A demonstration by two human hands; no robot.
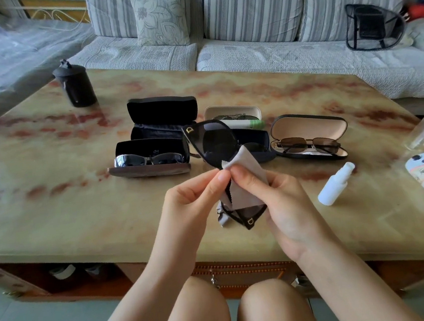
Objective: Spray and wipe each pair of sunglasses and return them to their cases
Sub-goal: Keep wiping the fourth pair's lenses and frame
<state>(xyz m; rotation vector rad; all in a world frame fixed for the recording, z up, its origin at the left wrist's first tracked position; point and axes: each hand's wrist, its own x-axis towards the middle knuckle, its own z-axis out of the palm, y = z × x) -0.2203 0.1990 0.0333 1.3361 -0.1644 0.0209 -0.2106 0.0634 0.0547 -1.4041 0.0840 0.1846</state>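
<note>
Five cases (162,108) (149,170) (231,109) (263,136) (309,124) — four sunglasses (214,144) (150,159) (308,143) (230,118) — one bottle (335,184)

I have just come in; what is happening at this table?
A person is wiping black sunglasses with a grey cloth. The left hand pinches the sunglasses and the right hand grips the cloth around them, above the table. The spray bottle lies on the table at the right. Behind, a brown case and a beige-lined case lie open with other sunglasses inside.
</note>
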